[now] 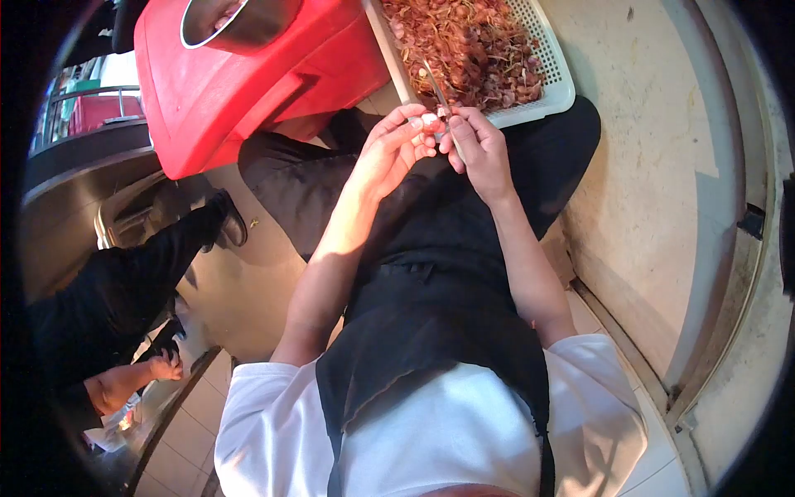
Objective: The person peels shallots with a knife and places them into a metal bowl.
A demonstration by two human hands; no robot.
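My left hand (389, 151) pinches a small pale, pinkish shallot (430, 123) between thumb and fingertips. Close beside it, my right hand (482, 156) is closed around a small knife (436, 84), whose blade points up and away from me. The fingertips of both hands nearly meet at the shallot. Just beyond them stands a white perforated plastic basket (563, 87) heaped with reddish-brown shallots (464, 50) and dry skins.
To the left, a metal pot (269, 29) with something pinkish inside sits on a red plastic surface (199, 91). Another person in dark clothes (124, 282) is at the left, over the floor. A pale wall panel (638, 207) runs along my right side.
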